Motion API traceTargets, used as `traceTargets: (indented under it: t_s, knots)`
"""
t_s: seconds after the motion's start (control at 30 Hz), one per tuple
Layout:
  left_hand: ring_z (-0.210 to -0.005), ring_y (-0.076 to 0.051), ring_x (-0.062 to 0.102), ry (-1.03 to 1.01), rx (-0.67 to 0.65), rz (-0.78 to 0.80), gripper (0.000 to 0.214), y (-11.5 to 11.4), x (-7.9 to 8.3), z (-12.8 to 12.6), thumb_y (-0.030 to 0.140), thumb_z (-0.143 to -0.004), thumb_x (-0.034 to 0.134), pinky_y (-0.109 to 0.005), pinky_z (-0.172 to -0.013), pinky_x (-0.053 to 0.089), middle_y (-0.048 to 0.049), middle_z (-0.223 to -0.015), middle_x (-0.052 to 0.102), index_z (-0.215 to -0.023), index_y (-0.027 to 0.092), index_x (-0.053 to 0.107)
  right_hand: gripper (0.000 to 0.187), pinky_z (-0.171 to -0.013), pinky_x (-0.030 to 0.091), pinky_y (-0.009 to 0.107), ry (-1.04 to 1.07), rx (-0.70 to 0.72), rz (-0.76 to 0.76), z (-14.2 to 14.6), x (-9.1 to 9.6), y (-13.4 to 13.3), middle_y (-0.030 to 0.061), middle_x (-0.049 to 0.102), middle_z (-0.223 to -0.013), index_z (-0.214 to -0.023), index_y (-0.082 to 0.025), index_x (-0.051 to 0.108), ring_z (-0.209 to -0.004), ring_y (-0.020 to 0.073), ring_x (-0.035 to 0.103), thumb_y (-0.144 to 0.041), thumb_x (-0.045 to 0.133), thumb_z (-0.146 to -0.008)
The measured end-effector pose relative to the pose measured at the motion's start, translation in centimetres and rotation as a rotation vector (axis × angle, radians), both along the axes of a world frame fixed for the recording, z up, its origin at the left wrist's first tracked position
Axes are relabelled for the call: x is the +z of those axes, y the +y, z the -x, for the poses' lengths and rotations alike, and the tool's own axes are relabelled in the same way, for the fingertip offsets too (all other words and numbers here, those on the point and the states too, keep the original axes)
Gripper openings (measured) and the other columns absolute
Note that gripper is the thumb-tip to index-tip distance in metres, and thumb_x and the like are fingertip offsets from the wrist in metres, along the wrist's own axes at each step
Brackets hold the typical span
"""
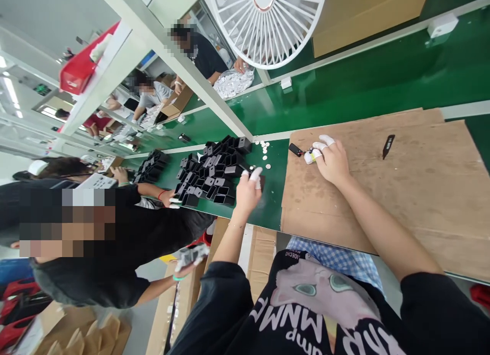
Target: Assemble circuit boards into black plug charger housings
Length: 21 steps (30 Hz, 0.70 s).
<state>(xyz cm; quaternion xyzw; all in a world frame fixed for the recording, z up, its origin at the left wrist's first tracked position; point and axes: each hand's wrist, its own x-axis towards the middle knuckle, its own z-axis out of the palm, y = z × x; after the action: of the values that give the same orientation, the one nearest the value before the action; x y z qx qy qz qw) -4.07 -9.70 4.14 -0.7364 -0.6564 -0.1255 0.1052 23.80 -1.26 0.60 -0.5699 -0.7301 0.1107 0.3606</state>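
Observation:
My left hand (248, 193), with white finger cots, is closed at the right edge of a pile of black plastic cases (210, 171). A dark piece that looks like one of these cases (262, 182) shows behind its fingers, partly hidden. Over the cardboard, my right hand (332, 160), also in finger cots, pinches a small white part (308, 157) with a yellow-green patch. Thin wires join that part to a small black block (295, 150) on the cardboard's left edge. Several white discs (265, 157) lie on the green table between my hands.
A cardboard sheet (421, 202) covers the table before me, with a black pointed tool (388, 146) on it. A white fan (268, 28) hangs overhead. At my left a co-worker in black (126, 248) reaches to the cases. More people work behind the frame post (206, 84).

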Motion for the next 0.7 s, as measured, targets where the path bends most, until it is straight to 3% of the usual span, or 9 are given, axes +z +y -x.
traceTargets:
  t_s: [0.07, 0.2, 0.3, 0.43, 0.7]
  knots:
    - [-0.116, -0.025, 0.057, -0.054, -0.017, -0.091, 0.043, -0.9, 0.2, 0.7, 0.022, -0.094, 0.034, -0.035, -0.095, 0.049, -0.0169, -0.125, 0.053, -0.132, 0.018, 0.055, 0.041, -0.104, 0.038, 0.047, 0.006, 0.003, -0.001, 0.0, 0.0, 0.0, 0.0101, 0.046, -0.143, -0.123, -0.015, 0.062, -0.122, 0.0313, 0.042, -0.032, 0.034, -0.097]
    - [-0.103, -0.024, 0.062, -0.010, -0.094, 0.043, 0.039, -2.0, -0.5, 1.6, 0.022, -0.092, 0.040, -0.034, -0.088, 0.053, -0.0143, -0.111, 0.061, -0.124, 0.021, 0.063, 0.041, -0.103, 0.038, 0.047, 0.020, -0.015, 0.000, 0.0, 0.0, 0.1, 0.0102, 0.047, -0.142, -0.122, -0.015, 0.062, -0.121, 0.0313, 0.043, -0.032, 0.034, -0.097]
    - [-0.108, -0.024, 0.060, 0.014, -0.069, 0.013, 0.040, -2.1, -0.8, 2.0, 0.022, -0.092, 0.039, -0.035, -0.092, 0.052, -0.0154, -0.117, 0.058, -0.125, 0.021, 0.062, 0.041, -0.103, 0.038, 0.047, 0.023, -0.006, -0.013, 0.1, 0.0, 0.2, 0.0098, 0.047, -0.142, -0.121, -0.015, 0.062, -0.121, 0.0311, 0.043, -0.032, 0.034, -0.097]
    - [-0.098, -0.024, 0.063, 0.078, -0.087, 0.118, 0.037, -2.1, -0.8, 2.3, 0.021, -0.091, 0.041, -0.035, -0.083, 0.055, -0.0147, -0.109, 0.060, -0.119, 0.021, 0.066, 0.041, -0.103, 0.038, 0.047, 0.046, -0.015, 0.003, 0.1, 0.0, 0.3, 0.0087, 0.047, -0.142, -0.120, -0.016, 0.063, -0.121, 0.0312, 0.043, -0.032, 0.034, -0.097]
    - [-0.097, -0.025, 0.062, 0.077, -0.096, 0.169, 0.036, -1.8, -0.9, 2.3, 0.021, -0.090, 0.042, -0.036, -0.083, 0.054, -0.0142, -0.110, 0.059, -0.117, 0.022, 0.066, 0.042, -0.103, 0.037, 0.046, 0.022, -0.004, 0.012, 0.1, 0.0, 0.3, 0.0091, 0.047, -0.142, -0.120, -0.015, 0.063, -0.121, 0.0307, 0.043, -0.033, 0.032, -0.097]
